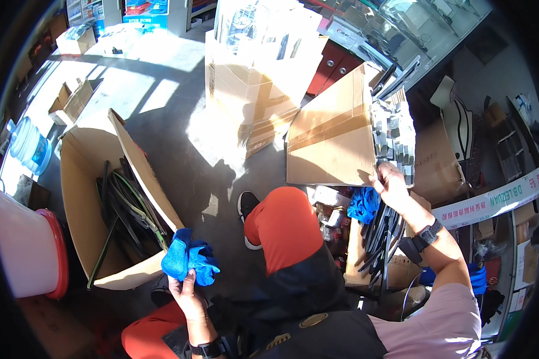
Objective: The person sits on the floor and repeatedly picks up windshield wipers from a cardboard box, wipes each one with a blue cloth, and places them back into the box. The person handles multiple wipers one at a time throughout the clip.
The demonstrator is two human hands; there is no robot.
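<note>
My left hand [188,294] is closed on a bunched blue cloth [188,257], held up beside the near corner of an open cardboard box [82,179]. Long dark strips [129,206], some with a greenish edge, lie loosely in that box. Over on the right, my right hand [391,181] has its fingers bent around the near edge of a taped cardboard box [329,137]. Packed upright in the open side of this box are many flat pieces in clear and grey wrapping [394,134]. Below the right hand lie another blue cloth [363,204] and a bundle of black strips [382,242].
A tall carton [245,102] with plastic-wrapped flat items stands ahead. On the left are a large water bottle [30,143], a white bucket with a red rim [57,251] and a small open box [72,102]. A glass display case [413,36] and cluttered shelves [512,239] border the right.
</note>
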